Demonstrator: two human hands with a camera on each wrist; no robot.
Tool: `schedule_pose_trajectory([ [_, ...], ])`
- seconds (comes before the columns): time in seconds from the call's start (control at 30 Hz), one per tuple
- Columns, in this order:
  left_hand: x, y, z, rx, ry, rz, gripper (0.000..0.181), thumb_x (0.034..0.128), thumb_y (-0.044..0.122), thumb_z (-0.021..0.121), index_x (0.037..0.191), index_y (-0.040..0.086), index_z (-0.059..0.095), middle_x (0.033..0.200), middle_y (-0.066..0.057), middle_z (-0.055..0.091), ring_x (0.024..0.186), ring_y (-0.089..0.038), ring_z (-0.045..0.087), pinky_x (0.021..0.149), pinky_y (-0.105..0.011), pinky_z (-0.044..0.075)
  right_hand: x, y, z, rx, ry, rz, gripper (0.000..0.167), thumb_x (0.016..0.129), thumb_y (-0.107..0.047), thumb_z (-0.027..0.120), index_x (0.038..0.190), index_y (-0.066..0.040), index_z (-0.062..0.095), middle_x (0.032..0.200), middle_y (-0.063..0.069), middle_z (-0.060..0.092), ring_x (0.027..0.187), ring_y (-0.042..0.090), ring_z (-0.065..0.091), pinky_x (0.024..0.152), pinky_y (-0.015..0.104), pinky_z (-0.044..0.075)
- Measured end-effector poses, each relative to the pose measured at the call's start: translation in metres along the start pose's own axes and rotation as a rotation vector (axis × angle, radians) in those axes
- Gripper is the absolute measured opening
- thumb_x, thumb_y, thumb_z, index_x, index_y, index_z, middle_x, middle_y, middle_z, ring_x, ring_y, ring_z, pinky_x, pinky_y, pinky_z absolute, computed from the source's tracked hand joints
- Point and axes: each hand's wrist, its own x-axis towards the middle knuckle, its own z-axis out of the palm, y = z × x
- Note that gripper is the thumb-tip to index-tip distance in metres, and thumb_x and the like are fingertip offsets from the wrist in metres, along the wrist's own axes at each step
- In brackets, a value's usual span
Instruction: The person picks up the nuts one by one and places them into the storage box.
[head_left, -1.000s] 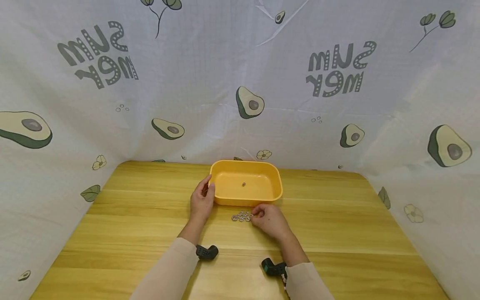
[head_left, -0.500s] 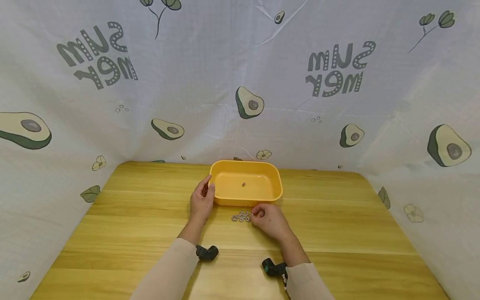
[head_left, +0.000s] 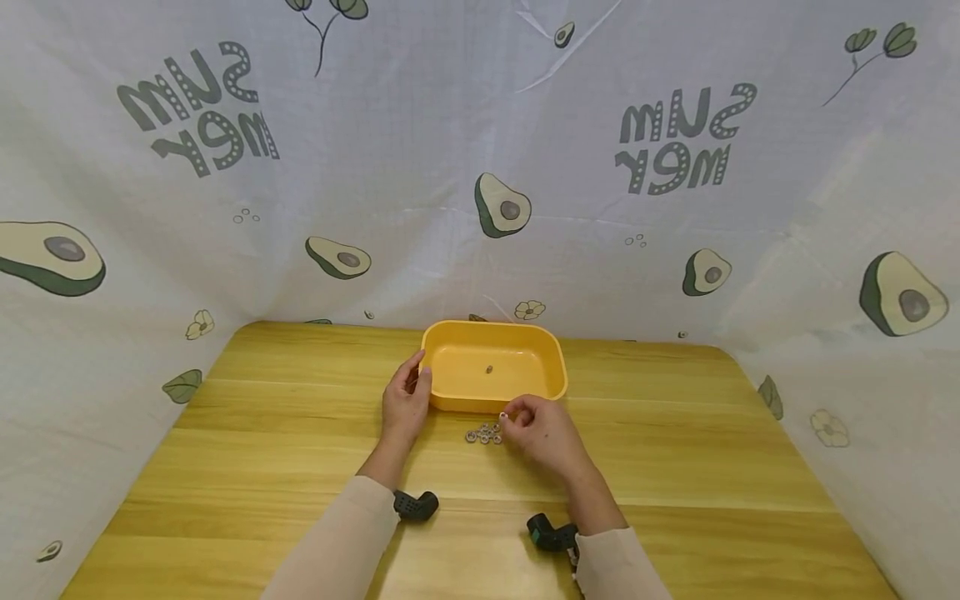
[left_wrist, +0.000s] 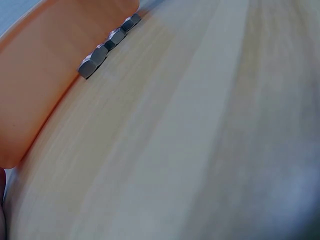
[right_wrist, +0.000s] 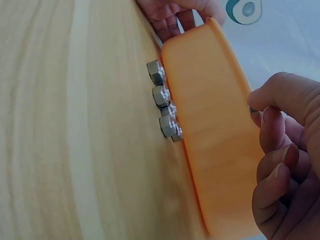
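Observation:
Against the left end of a yellow plastic box [head_left: 495, 405], my left hand [head_left: 402, 408] holds its rim and outer wall with bent fingers and thumb. My right hand [head_left: 546, 433] pinches a small metal nut [head_left: 503, 415] between thumb and index finger, just off the box's front wall; in the right wrist view the fingers mostly cover this nut [right_wrist: 253, 110]. Several silver hex nuts [head_left: 484, 434] lie in a cluster on the table before the box, also visible in the left wrist view as a row of nuts [left_wrist: 100, 52]. One small nut-like piece [head_left: 489, 369] lies inside the box.
The wooden table [head_left: 262, 467] carries the box near its back edge. Behind and at both sides hangs a white curtain [head_left: 420, 167] printed with avocados. Black wrist devices [head_left: 416, 505] are worn under both sleeves.
My right hand has lifted one nut off the right side of the cluster, rising slightly toward the box. The left hand keeps its place on the box.

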Motion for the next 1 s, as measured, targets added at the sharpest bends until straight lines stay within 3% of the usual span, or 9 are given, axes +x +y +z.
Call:
schedule_pose_trajectory([
  [0.4,-0.001,0.002,0.000,0.005,0.013,0.012,0.039,0.1026,0.022,0.061,0.141,0.017,0.063,0.138,-0.013,0.065,0.124,-0.029,0.062,0.107,-0.047,0.051,0.016,-0.016,-0.014,-0.126,0.083,-0.097,0.015,0.090,-0.025,0.077,0.098,-0.013,0.072,0.069,0.001,0.059,0.059,0.016,0.050,0.052,0.024,0.040],
  [0.63,-0.001,0.001,0.001,0.007,0.015,0.016,0.039,0.1027,0.024,0.061,0.141,0.018,0.063,0.138,-0.012,0.065,0.124,-0.028,0.063,0.108,-0.047,0.051,0.033,-0.029,-0.024,-0.150,0.085,-0.139,0.016,0.092,-0.026,0.075,0.100,-0.012,0.072,0.069,0.001,0.059,0.058,0.017,0.049,0.050,0.025,0.038],
  [1.0,0.000,0.000,0.001,0.004,0.017,0.019,0.038,0.1029,0.024,0.061,0.141,0.019,0.063,0.139,-0.012,0.065,0.124,-0.028,0.062,0.108,-0.047,0.050,0.066,-0.033,-0.030,-0.200,0.066,-0.141,0.019,0.094,-0.029,0.072,0.103,-0.012,0.072,0.075,0.004,0.062,0.058,0.018,0.049,0.051,0.026,0.039],
])
